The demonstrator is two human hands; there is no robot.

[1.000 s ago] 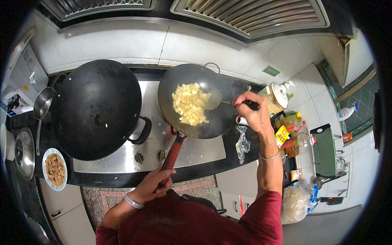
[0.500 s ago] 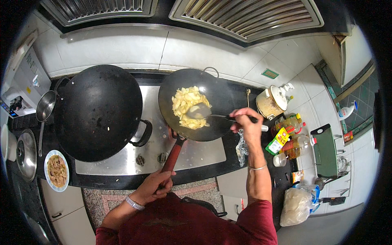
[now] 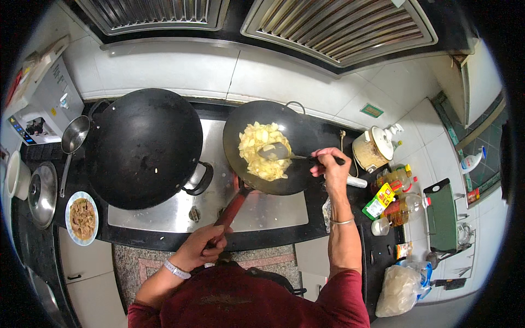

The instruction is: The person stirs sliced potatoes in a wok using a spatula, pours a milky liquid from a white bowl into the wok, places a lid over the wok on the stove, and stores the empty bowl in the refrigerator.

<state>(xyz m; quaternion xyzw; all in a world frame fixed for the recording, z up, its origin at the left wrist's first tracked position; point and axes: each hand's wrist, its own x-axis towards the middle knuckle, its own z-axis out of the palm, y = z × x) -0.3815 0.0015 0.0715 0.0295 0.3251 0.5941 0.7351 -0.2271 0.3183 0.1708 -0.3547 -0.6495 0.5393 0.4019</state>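
My left hand (image 3: 203, 244) is closed round the end of the red-brown handle (image 3: 233, 209) of a dark wok. In this wok (image 3: 304, 127) lies a heap of pale yellow sliced pieces (image 3: 266, 169), whose exact kind I cannot tell. My right hand (image 3: 332, 163) grips the dark handle of a metal spatula (image 3: 280, 151), reaching in over the wok's right side. Its blade rests among the slices, with a few pieces on or against it. The wok sits on the right side of a steel gas hob (image 3: 164, 216).
A larger black wok (image 3: 143, 150) covers the hob's left side. Left of it are a ladle (image 3: 76, 135), a metal lid (image 3: 44, 194) and a plate of cooked meat (image 3: 82, 218). A lidded pot (image 3: 372, 148), oil bottles (image 3: 406, 210) and a plastic bag (image 3: 399, 290) stand right.
The view has shifted slightly, so everything sits further right. The spatula blade has moved within the slices, which lie rearranged. My left hand's fingers wrap more closely round the wok handle.
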